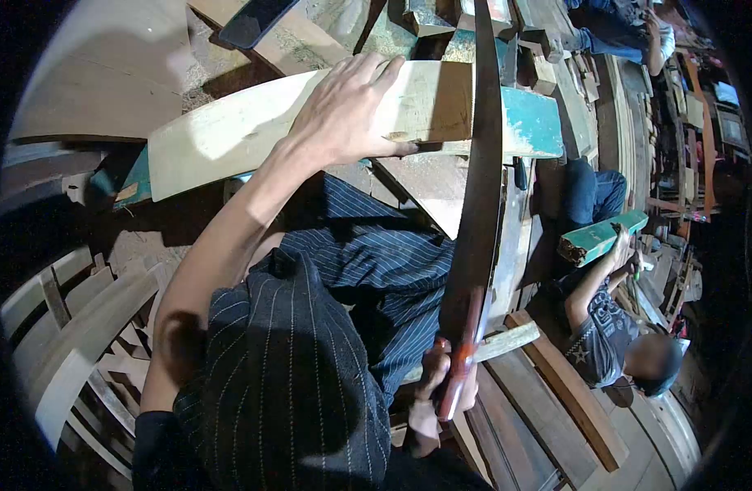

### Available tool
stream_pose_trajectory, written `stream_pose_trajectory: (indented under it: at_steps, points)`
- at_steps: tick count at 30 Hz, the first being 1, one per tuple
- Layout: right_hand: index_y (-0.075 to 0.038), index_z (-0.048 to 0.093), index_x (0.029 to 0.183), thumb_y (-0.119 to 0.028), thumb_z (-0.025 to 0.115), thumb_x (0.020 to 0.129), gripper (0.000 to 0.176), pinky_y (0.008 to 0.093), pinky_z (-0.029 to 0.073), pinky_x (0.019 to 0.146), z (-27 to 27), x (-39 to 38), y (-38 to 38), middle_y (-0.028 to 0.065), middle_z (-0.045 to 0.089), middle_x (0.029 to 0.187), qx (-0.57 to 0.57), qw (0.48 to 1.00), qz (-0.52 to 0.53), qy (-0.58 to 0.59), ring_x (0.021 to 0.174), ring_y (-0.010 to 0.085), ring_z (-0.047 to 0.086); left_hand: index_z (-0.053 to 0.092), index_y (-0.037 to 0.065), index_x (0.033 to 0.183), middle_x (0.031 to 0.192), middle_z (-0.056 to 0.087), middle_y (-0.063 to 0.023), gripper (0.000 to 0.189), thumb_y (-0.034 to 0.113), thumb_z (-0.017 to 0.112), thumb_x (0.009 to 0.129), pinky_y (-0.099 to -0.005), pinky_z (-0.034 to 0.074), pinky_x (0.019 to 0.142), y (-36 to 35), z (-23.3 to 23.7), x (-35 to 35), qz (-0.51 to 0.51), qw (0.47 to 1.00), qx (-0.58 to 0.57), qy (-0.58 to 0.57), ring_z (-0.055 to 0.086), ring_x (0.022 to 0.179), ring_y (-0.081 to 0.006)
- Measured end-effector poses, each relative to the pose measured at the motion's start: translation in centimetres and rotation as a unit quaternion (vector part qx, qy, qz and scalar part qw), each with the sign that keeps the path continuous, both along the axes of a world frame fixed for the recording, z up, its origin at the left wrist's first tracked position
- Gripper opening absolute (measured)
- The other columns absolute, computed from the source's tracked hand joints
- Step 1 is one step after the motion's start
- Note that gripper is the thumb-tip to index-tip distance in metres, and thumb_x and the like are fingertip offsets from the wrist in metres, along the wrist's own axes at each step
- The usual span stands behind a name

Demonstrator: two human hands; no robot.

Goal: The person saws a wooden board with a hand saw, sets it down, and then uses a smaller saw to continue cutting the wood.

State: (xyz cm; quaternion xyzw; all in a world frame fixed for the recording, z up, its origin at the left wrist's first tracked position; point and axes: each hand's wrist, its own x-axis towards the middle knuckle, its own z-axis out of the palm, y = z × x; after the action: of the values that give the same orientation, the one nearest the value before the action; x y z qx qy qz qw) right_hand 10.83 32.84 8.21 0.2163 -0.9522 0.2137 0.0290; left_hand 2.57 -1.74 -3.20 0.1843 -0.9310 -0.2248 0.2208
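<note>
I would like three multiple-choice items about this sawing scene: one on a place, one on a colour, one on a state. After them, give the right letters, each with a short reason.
1. Where does the left hand lie?
A. on the plank
B. on a chair
C. on the floor

2. What colour is the paint on the plank's end, to the right of the blade?
A. red
B. teal
C. black

3. How are the fingers of the right hand?
A. spread open in the air
B. closed around the handle of the saw
C. flat on the plank

Answers:
1 A, the palm rests on the pale board just left of the blade.
2 B, that end shows teal paint.
3 B, the fingers wrap the reddish handle at the blade's lower end.
</note>
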Motion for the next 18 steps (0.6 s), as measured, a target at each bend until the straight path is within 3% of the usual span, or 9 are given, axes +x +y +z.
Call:
stream_pose_trajectory:
  at_steps: [2,5,8,10,13,14,16,17,18]
  points:
    - [-0.002,0.066,0.083,-0.034,0.069,0.095,0.035,0.0392,0.047,0.055,-1.8,-2.3,-2.9,0.0123,0.065,0.069,-0.100,0.993,0.006,0.055,0.056,0.0311,0.062,0.044,0.001,0.149,0.131,0.053,-0.0206,0.111,0.058,0.087,0.064,-0.0496,0.044,0.108,-0.1,0.2,-0.1,-0.003,1.000,0.013,-0.015,0.054,0.123,-0.0374]
    - [-0.002,0.067,0.082,-0.041,0.069,0.094,0.041,0.0376,0.048,0.055,-3.0,-4.8,-3.9,0.0116,0.065,0.068,-0.120,0.990,0.036,0.060,0.053,0.0279,0.061,0.043,0.001,0.149,0.131,0.052,-0.0201,0.109,0.051,0.088,0.063,-0.0484,0.044,0.107,0.0,-0.2,-0.2,0.004,1.000,0.012,0.004,0.055,0.122,-0.0374]
    - [-0.002,0.067,0.080,-0.041,0.067,0.096,0.042,0.0364,0.047,0.054,-3.8,-5.5,-2.9,0.0098,0.065,0.066,-0.194,0.978,0.051,0.050,0.051,0.0261,0.060,0.038,-0.004,0.151,0.141,0.048,-0.0279,0.118,0.058,0.088,0.064,-0.0548,0.036,0.119,-0.2,0.9,0.0,-0.020,0.998,0.053,-0.038,0.049,0.134,-0.0427]
    - [-0.001,0.065,0.077,-0.037,0.068,0.095,0.041,0.0332,0.046,0.052,-4.2,-4.9,-0.7,0.0078,0.065,0.062,-0.148,0.982,0.090,0.082,0.050,0.0221,0.060,0.041,-0.003,0.150,0.139,0.049,-0.0255,0.114,0.054,0.088,0.063,-0.0520,0.039,0.116,-0.2,0.8,-0.1,-0.016,0.998,0.039,-0.035,0.051,0.131,-0.0416]
    - [-0.002,0.063,0.073,-0.032,0.069,0.093,0.036,0.0326,0.046,0.051,-4.9,-2.7,0.6,0.0080,0.066,0.064,-0.200,0.977,0.036,0.064,0.048,0.0213,0.059,0.044,-0.002,0.148,0.136,0.053,-0.0207,0.107,0.045,0.088,0.063,-0.0466,0.044,0.109,0.2,0.3,-0.1,0.018,0.999,-0.032,0.012,0.055,0.125,-0.0386]
    - [-0.001,0.065,0.076,-0.029,0.071,0.092,0.033,0.0317,0.048,0.053,-4.1,-2.1,1.0,0.0089,0.068,0.065,-0.129,0.985,0.061,0.093,0.050,0.0215,0.062,0.045,-0.001,0.148,0.137,0.053,-0.0196,0.106,0.043,0.088,0.062,-0.0464,0.044,0.109,-0.1,0.9,0.0,-0.015,0.999,0.035,-0.016,0.055,0.125,-0.0371]
    - [0.001,0.066,0.078,-0.025,0.074,0.090,0.030,0.0319,0.051,0.055,-4.1,-1.2,0.9,0.0113,0.069,0.067,-0.199,0.979,0.039,0.004,0.053,0.0226,0.065,0.046,0.000,0.148,0.136,0.053,-0.0192,0.103,0.041,0.088,0.063,-0.0470,0.045,0.108,-0.1,0.1,-0.1,0.003,1.000,-0.014,0.003,0.056,0.124,-0.0365]
    - [0.003,0.067,0.081,-0.022,0.078,0.087,0.029,0.0322,0.053,0.057,-6.0,-0.9,1.9,0.0141,0.069,0.069,-0.230,0.970,0.057,0.047,0.056,0.0248,0.067,0.046,0.000,0.148,0.136,0.053,-0.0193,0.103,0.041,0.087,0.063,-0.0472,0.045,0.108,-0.2,-0.1,0.0,-0.002,1.000,-0.009,0.003,0.056,0.124,-0.0368]
    - [0.004,0.066,0.081,-0.022,0.080,0.086,0.030,0.0334,0.053,0.056,-5.2,-1.3,1.6,0.0164,0.070,0.072,-0.182,0.979,0.089,0.031,0.057,0.0272,0.068,0.046,0.001,0.148,0.136,0.053,-0.0194,0.102,0.040,0.087,0.063,-0.0473,0.046,0.108,-0.3,0.1,0.1,-0.008,1.000,-0.005,0.001,0.056,0.124,-0.0371]
